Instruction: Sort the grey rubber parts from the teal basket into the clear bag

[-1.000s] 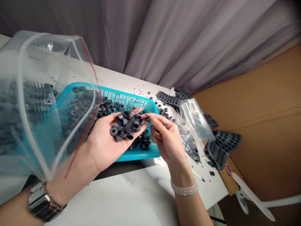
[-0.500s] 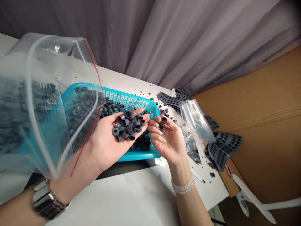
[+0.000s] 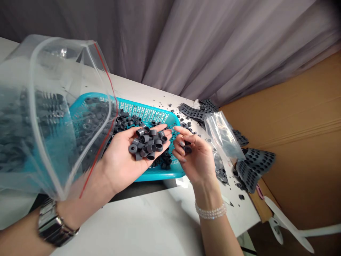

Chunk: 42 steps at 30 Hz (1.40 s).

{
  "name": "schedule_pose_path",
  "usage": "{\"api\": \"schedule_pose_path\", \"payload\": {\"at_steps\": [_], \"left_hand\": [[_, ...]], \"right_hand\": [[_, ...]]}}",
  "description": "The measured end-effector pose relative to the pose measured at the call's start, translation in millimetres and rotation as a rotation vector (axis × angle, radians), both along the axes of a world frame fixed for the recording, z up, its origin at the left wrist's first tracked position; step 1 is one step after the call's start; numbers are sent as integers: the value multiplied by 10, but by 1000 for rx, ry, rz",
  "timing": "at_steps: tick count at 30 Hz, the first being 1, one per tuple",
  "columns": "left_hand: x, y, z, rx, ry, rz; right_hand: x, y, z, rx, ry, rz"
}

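Note:
My left hand (image 3: 125,160) is palm up and cups a heap of dark grey rubber rings (image 3: 147,144). A large clear zip bag (image 3: 53,106) with a red seal line, holding many similar rings, hangs in front of my left wrist. My right hand (image 3: 194,154) is next to the left fingertips, pinching one grey ring (image 3: 188,149) between thumb and fingers. Below both hands is a turquoise plastic mesh basket (image 3: 160,176) with more rings in it; the bag hides its left part.
The basket stands on a white table (image 3: 144,89) strewn with small dark bits. Punched dark sheets (image 3: 255,167) and a small clear bag (image 3: 221,135) lie to the right, before a cardboard panel (image 3: 293,142). A grey curtain (image 3: 213,46) hangs behind.
My right hand has moved slightly right, away from the left palm, and its fingers have spread. The ring it pinches sits lower in the fingers. The bag has barely moved.

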<state>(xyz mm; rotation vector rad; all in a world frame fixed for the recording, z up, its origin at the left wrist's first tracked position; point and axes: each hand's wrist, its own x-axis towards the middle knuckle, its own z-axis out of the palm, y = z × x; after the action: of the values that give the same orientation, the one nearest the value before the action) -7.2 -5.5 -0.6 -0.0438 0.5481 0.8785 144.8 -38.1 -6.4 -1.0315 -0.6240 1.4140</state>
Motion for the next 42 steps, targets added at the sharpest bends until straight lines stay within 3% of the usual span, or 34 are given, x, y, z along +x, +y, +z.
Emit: {"api": "schedule_pose_path", "payload": {"at_steps": [4,10,17,25,32,38,42], "left_hand": [[-3,4,0,31,3,30],[-16,8,-20,87,18,119],[-12,-36,56,131,109,203],[-42,1,56,125,73,196],[-61,-13,101,126,91,104],[-49,-21,109,136,87,85],[-39,-29,119,125,95,75]], "right_hand": [[-92,-8,11,-13,-27,-46],[-375,-47,1,-92,131,-110],[-660,-38,-41,-32,-15,-118],[-645,39,-90,-57,219,-179],[-622,93,-81,-41,138,-138],[-584,125,-56,-77,260,-171],[-595,133,-75,-76,132,-103]]}}
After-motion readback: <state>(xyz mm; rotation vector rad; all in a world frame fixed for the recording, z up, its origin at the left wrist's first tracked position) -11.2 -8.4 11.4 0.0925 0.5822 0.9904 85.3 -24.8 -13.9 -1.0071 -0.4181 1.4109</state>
